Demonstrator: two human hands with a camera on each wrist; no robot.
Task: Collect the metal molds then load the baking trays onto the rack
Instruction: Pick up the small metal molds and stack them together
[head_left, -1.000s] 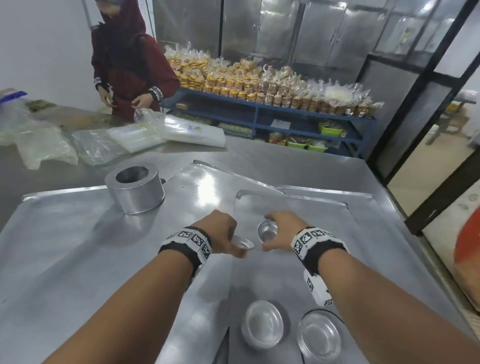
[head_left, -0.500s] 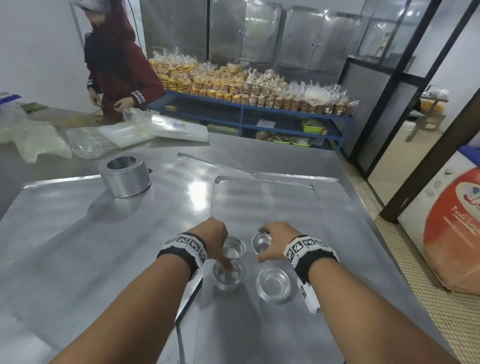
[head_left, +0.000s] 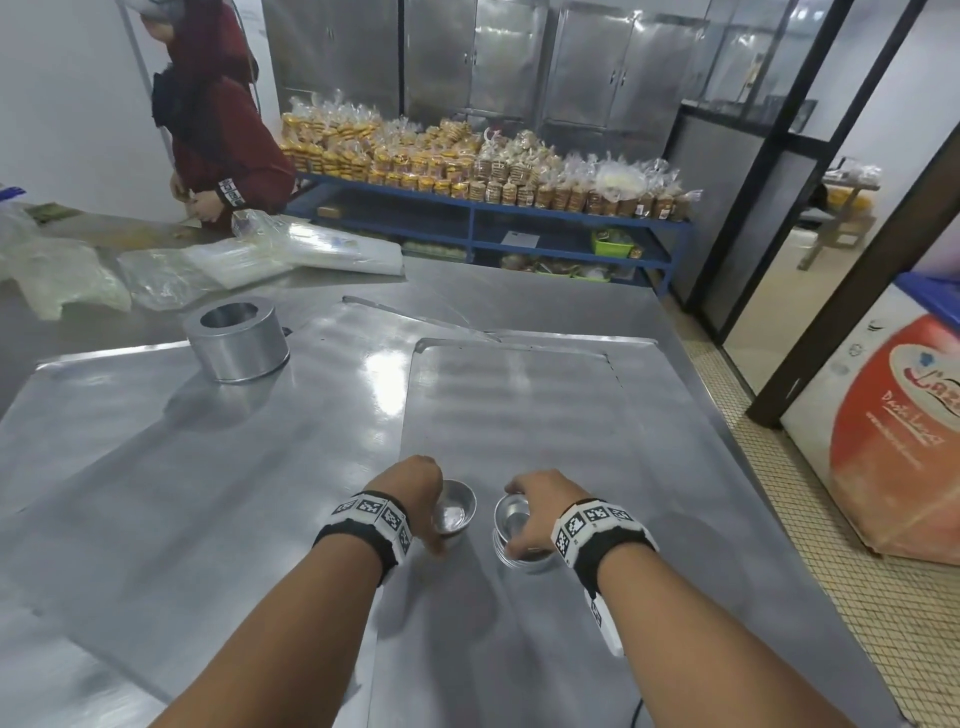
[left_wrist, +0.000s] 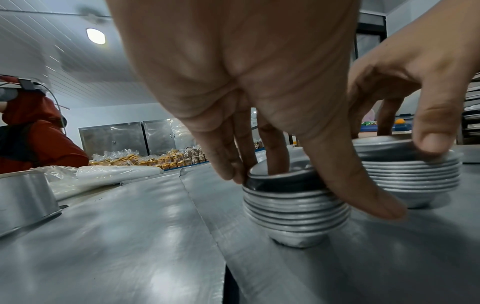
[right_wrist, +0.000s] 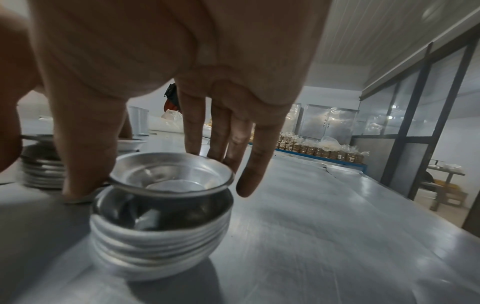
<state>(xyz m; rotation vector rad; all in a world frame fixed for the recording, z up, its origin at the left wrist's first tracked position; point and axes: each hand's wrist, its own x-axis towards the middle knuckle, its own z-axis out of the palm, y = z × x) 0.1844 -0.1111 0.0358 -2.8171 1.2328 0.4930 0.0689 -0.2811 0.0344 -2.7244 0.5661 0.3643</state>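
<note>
Two stacks of small nested metal molds stand side by side on a flat baking tray (head_left: 519, 395). My left hand (head_left: 418, 493) pinches the top of the left mold stack (head_left: 456, 514) (left_wrist: 296, 207), with fingers on its rim and the thumb down its side. My right hand (head_left: 535, 501) holds a tilted top mold (right_wrist: 170, 174) by the rim over the right mold stack (head_left: 522, 540) (right_wrist: 161, 242). That stack (left_wrist: 413, 174) and my right hand (left_wrist: 415, 98) also show in the left wrist view.
A second, larger tray (head_left: 156, 467) lies left of the first. On it stands a tall metal ring (head_left: 236, 338). Plastic bags (head_left: 249, 260) lie at the far table edge, where a person in dark red (head_left: 218, 130) stands. A blue shelf (head_left: 571, 244) holds packed biscuits. The table's right edge (head_left: 727, 467) borders tiled floor.
Both hands came toward me, each carrying a small mold. They brought these down onto the two molds lying nearer me, which are now under my hands.
</note>
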